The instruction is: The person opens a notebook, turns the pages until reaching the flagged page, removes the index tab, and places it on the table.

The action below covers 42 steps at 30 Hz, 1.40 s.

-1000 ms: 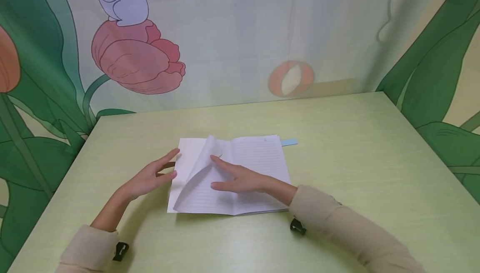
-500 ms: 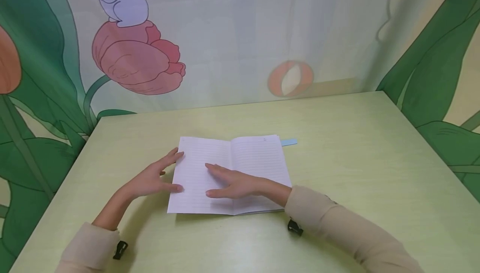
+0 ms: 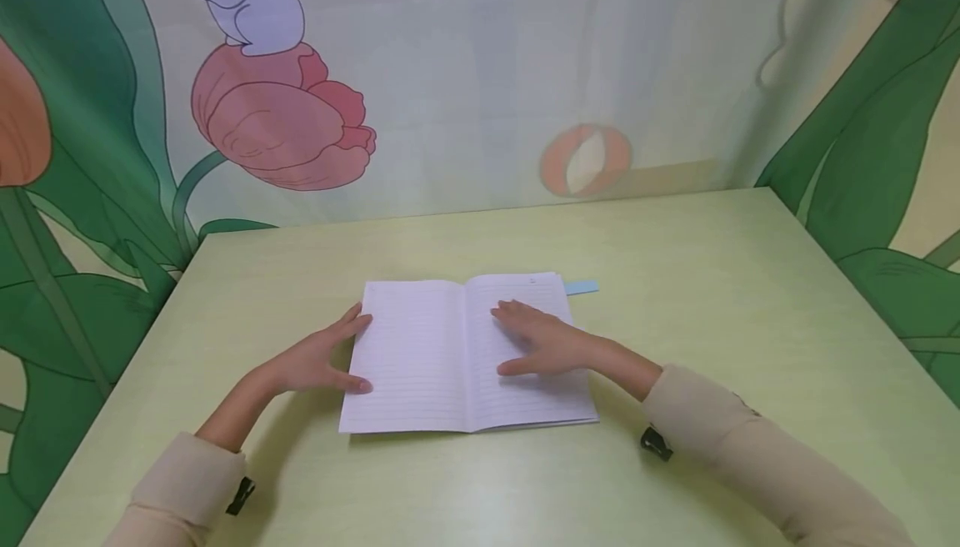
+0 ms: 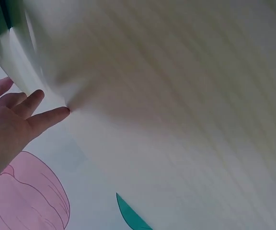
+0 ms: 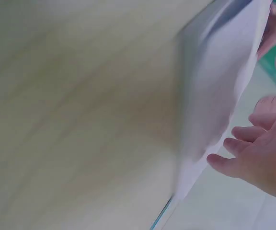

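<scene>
A lined notebook (image 3: pixel 408 355) lies spread open on the table, both pages ruled and bare of writing. Along its left edge is my left hand (image 3: pixel 318 359), thumb on the page's margin and fingertips at the edge higher up. My right hand (image 3: pixel 547 340) hovers close over the right page, fingers extended and holding nothing. In the right wrist view the right hand (image 5: pixel 260 148) shows loosely spread beside the tilted notebook (image 5: pixel 217 91). The left wrist view has the left hand's (image 4: pixel 13 120) fingertips at the paper's edge. A light blue strip (image 3: pixel 582 288) sticks out at the notebook's upper right.
The pale green-yellow table (image 3: pixel 675 280) extends around the notebook on all sides. Behind it hangs a curtain (image 3: pixel 465 72) printed with a tulip and a rabbit. A small black clip (image 3: pixel 242 496) is by the left cuff, another black clip (image 3: pixel 656 444) by the right.
A curled page has come down flat on the left side. My right hand has moved right, from the left page to above the right page. My left hand's thumb has moved onto the left margin.
</scene>
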{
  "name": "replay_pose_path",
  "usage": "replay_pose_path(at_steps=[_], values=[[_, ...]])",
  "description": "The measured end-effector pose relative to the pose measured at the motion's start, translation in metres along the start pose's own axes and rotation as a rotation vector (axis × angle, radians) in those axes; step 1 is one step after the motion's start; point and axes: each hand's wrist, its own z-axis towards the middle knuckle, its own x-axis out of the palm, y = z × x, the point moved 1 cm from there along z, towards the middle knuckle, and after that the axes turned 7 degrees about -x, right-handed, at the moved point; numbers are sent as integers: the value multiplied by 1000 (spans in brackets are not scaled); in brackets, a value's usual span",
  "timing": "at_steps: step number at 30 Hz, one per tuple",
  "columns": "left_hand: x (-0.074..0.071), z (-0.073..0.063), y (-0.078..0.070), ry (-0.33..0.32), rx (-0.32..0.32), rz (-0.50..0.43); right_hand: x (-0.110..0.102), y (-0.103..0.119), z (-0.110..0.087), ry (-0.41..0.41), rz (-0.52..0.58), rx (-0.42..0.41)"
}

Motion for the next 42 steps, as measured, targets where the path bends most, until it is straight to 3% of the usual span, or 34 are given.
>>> replay_pose_path(at_steps=[7, 15, 31, 42], values=[[0, 1, 4, 17, 3, 9, -17, -32, -29, 15, -86, 69], [1, 2, 4, 9, 0, 0, -23, -43, -43, 99, -183, 161], [1, 1, -1, 11, -20, -114, -15, -47, -44, 104, -188, 173], [2, 3, 0, -2, -34, -99, -11, -41, -38, 90, -187, 174]])
